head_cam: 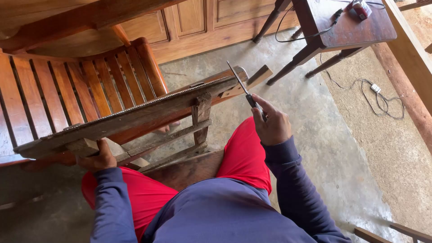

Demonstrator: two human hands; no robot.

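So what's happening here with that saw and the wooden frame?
A seated person in red trousers is working on a hand saw clamped teeth-up in a wooden frame. The right hand holds a slim file against the teeth near the far end. The left hand grips the frame's near end. A wooden bench stands behind.

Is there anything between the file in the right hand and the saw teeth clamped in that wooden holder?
Nothing visible. The right hand holds the thin file with its blade already crossing the toothed edge of the saw blade. The left hand grips the wooden holder farther along, away from the file.
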